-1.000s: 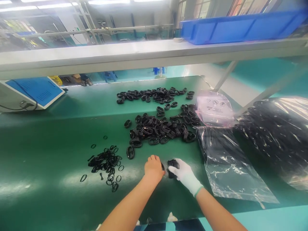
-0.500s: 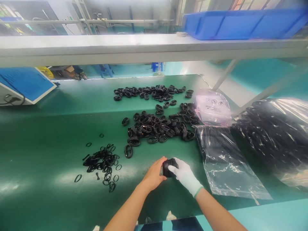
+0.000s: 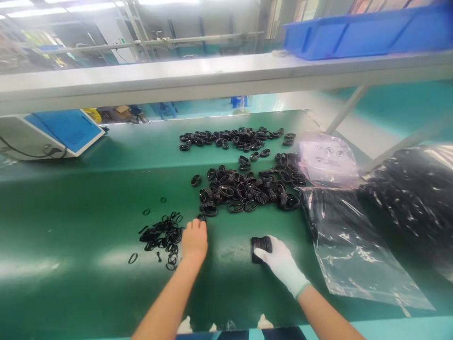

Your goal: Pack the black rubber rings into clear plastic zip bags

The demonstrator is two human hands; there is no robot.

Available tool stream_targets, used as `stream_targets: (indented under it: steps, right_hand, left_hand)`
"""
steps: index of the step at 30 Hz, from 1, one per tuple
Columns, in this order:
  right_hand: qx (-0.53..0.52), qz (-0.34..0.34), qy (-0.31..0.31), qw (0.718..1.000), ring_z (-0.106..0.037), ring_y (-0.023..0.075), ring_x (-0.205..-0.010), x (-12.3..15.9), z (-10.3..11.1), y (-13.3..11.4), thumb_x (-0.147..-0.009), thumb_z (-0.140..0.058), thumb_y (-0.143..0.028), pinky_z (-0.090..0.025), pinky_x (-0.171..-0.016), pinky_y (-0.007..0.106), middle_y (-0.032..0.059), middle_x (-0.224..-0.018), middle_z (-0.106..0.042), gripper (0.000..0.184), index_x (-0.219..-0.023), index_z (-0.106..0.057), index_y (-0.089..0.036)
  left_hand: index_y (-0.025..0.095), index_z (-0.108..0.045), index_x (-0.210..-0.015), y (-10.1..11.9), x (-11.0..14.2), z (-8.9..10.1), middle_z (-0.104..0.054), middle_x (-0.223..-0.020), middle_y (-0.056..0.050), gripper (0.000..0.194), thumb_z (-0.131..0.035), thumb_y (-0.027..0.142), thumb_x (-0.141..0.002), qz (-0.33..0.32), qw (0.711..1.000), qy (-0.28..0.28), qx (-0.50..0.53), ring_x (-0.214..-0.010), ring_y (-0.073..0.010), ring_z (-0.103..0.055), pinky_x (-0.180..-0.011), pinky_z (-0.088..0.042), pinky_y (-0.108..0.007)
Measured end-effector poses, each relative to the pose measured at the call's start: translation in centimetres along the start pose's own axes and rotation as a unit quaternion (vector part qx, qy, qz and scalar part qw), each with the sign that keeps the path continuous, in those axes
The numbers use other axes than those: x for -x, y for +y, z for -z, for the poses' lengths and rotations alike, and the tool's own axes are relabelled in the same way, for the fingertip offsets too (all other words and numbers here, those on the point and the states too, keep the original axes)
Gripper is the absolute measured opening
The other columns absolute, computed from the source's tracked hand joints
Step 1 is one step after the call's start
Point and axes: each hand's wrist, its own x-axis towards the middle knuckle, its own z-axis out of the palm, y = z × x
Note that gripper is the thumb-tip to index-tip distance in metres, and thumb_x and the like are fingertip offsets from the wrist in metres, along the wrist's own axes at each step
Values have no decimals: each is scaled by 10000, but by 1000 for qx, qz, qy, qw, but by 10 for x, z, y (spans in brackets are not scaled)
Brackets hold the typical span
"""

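Note:
My bare left hand (image 3: pixel 195 240) is at the lone coiled black cable (image 3: pixel 201 217), fingers bent down and closed over it; most of that coil is hidden under them. To the right, my gloved right hand (image 3: pixel 283 262) grips a row of black cable coils (image 3: pixel 261 247) pressed together, thumb on the near side, just at the green table surface. Left of my left hand lies a pile of thin black rings (image 3: pixel 163 236). Beyond both hands is a large heap of coiled black cables (image 3: pixel 244 189).
Another group of coils (image 3: pixel 233 137) lies farther back. On the right are a clear plastic bag (image 3: pixel 364 255), a pinkish bag (image 3: pixel 329 160) and a bulky bag of black items (image 3: pixel 414 203). A white shelf (image 3: pixel 177 78) crosses above, carrying a blue bin (image 3: pixel 368 35). A blue-and-white box (image 3: pixel 76 132) stands back left.
My left hand has left the row of coils and moved left and away from me to the lone coil. My right hand keeps its hold on the row. The whole view has shifted slightly.

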Motion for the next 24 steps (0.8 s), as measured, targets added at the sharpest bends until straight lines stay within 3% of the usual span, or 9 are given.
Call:
stream_targets:
  steps: [3, 5, 8, 10, 12, 17, 24]
  right_hand:
    - [-6, 3, 4, 1000, -524, 230, -968, 3, 4, -5, -657, -553, -418, -392, -816, 303, 91, -1007, -545, 521, -1115, -497, -175]
    - [-6, 4, 6, 1000, -518, 231, -978, 5, 5, -7, -660, -553, -410, -388, -821, 303, 94, -1006, -540, 519, -1117, -497, -170]
    - [-6, 7, 9, 1000, -515, 231, -977, 6, 6, -8, -666, -554, -413, -386, -820, 303, 94, -1001, -535, 527, -1127, -489, -165]
    - [-4, 14, 13, 1000, -519, 226, -964, 6, 5, -6, -669, -555, -417, -387, -816, 299, 88, -990, -535, 515, -1116, -494, -169]
    - [-2, 22, 16, 1000, -523, 220, -948, 5, 4, -4, -672, -556, -417, -389, -805, 292, 80, -973, -537, 490, -1092, -503, -172]
    - [0, 36, 17, 999, -533, 205, -901, 4, 4, -1, -682, -546, -421, -397, -773, 278, 64, -932, -541, 429, -1038, -516, -182]
    - [0, 9, 12, 1000, -532, 218, -915, 4, 0, -6, -671, -542, -456, -404, -769, 290, 84, -979, -520, 497, -1078, -486, -175]
  left_hand:
    - [168, -573, -893, -27, -14, 7, -526, -985, -99, 269, -373, 40, -767, -90, 992, 1, -86, -955, -223, -474, -770, -371, -342]
    - [190, -576, -859, -23, -14, 10, -541, -946, -74, 186, -424, 116, -781, -118, 991, -29, -61, -926, -213, -485, -743, -362, -321]
    - [205, -562, -764, 9, 0, 8, -561, -775, -18, 118, -500, 305, -766, -70, 978, -144, 133, -735, -167, -511, -625, -343, -268]
    - [190, -520, -670, 37, 10, -1, -538, -630, 17, 194, -487, 361, -757, -42, 924, -230, 304, -591, -123, -474, -551, -310, -236]
    - [181, -459, -600, 60, 14, -15, -499, -545, 37, 249, -450, 370, -762, -38, 880, -268, 391, -518, -96, -430, -514, -292, -220]
    - [188, -370, -581, 87, 11, -44, -428, -504, 60, 272, -418, 390, -757, -20, 837, -293, 462, -443, -66, -374, -456, -297, -195]
    - [207, -334, -628, 91, 13, -56, -398, -499, 65, 298, -382, 470, -760, 7, 794, -309, 524, -404, -77, -414, -414, -371, -205]
